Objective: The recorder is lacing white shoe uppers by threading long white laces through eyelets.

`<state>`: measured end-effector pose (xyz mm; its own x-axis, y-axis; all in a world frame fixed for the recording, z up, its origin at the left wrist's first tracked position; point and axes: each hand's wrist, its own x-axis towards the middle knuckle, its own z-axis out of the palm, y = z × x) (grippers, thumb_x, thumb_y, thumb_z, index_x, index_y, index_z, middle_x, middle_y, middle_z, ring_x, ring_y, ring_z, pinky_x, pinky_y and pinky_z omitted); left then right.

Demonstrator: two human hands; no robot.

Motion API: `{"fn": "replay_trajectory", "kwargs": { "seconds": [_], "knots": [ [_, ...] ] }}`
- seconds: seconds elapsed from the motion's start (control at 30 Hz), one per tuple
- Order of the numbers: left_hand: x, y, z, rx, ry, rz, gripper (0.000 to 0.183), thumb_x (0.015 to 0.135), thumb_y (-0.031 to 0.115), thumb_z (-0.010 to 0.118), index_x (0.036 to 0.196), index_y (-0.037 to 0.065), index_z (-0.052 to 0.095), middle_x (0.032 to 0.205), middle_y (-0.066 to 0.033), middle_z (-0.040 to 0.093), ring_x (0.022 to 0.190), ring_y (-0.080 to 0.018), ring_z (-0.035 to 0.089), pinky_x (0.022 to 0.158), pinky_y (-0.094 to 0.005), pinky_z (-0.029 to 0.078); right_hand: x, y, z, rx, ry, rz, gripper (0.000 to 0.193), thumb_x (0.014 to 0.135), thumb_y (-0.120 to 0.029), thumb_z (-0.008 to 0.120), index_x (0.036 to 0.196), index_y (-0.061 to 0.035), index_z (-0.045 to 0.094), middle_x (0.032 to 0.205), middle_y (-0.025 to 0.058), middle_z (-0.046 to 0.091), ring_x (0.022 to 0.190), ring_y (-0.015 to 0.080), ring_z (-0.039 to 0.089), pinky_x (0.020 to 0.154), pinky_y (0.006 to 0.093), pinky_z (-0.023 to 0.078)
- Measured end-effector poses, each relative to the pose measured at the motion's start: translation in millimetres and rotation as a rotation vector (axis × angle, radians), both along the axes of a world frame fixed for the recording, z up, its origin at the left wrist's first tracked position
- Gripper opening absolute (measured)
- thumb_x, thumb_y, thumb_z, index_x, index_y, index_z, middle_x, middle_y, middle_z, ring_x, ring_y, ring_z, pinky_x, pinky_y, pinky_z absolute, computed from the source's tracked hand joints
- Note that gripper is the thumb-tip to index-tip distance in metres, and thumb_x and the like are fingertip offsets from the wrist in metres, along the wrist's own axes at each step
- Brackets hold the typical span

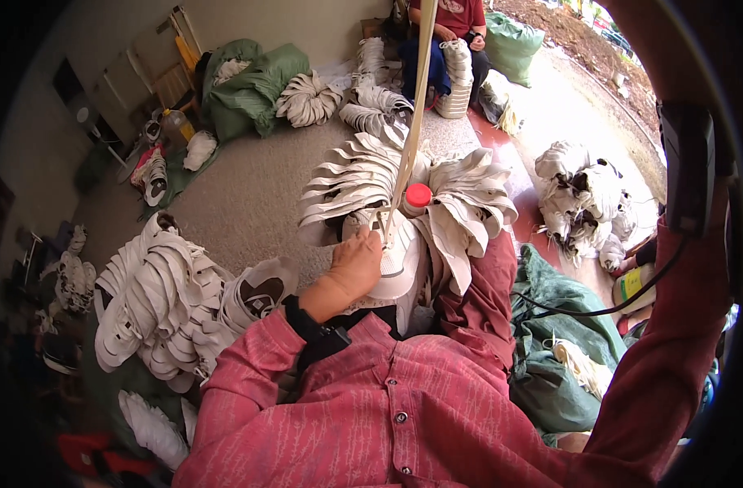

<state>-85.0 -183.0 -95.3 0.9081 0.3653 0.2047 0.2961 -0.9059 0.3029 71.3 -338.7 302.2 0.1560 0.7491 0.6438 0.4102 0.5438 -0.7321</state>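
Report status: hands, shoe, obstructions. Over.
Left hand closed on white shoe; right hand out of view. Lace stretched up from shoe, past picture's top edge. Red-lidded jar close behind shoe, may crowd.

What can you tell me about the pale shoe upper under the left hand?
The shoe upper is off-white to light grey, with what looks like a mesh panel and smoother edging around a rounded toe. The toe points toward the wearer, in front of the torso. The left hand is at its lacing area, where a long cream lace rises taut past the picture's top edge; whether the fingers pinch upper or lace is hidden. A red-lidded container stands just beyond it.
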Motion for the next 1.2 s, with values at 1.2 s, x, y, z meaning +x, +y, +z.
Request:
{"fn": "replay_trajectory", "kwargs": {
  "seconds": [1.2],
  "knots": [
    [54.3, -21.6, -23.4, -0.121, -0.041, 0.059, 0.017, 0.080, 0.017, 0.056, 0.083, 0.000, 0.059, 0.075, -0.0201, 0.066, 0.072, -0.0368, 0.066, 0.063, -0.0469, 0.052, 1.2, 18.6, -18.9, -0.228, 0.156, -0.243, 0.026, 0.099, -0.012, 0.050, 0.117, 0.0063, 0.052, 0.099, 0.0141, 0.068, 0.075, 0.0148, 0.069, 0.061, 0.0229, 0.057]
  ]
}}
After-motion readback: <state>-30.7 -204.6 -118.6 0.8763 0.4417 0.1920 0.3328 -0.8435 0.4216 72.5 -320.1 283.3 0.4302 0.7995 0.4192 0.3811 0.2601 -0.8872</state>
